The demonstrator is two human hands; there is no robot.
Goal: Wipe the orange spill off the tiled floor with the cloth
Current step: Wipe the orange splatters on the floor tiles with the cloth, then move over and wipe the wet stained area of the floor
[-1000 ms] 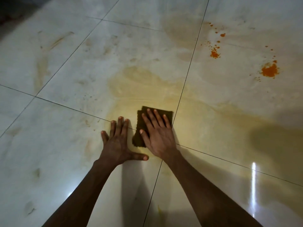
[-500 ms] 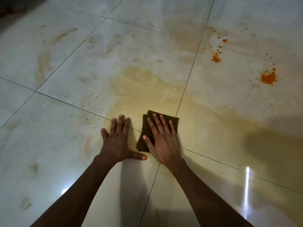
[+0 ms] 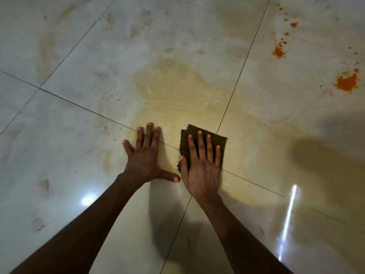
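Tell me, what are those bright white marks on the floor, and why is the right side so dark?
In the head view, the white streak and the round spot are glare from lights on the glossy tiled floor; the dark patch at right is a soft shadow, source unseen. Both arms cast shadows towards the camera, and the grout lines bow slightly from the wide lens.

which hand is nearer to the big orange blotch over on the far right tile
The right hand, pressing flat on the dark cloth, below-left of the orange blotch. The left hand rests flat on bare tile, farther left.
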